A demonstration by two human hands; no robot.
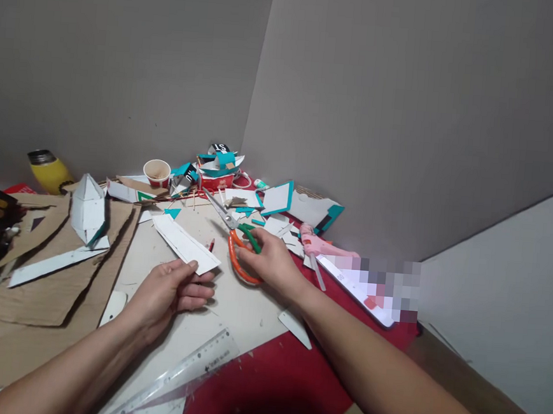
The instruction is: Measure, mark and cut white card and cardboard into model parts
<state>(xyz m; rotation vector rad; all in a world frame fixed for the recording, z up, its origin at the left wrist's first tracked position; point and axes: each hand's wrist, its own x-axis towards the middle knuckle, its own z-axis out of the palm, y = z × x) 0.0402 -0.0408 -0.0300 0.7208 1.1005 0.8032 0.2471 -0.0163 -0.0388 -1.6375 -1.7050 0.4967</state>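
On the pale board, the left hand (169, 288) pinched the near end of a white card strip (185, 243), long axis running up-left. Just right of it, the right hand (272, 264) gripped the orange-handled scissors (235, 242), blades pointing away up-left.
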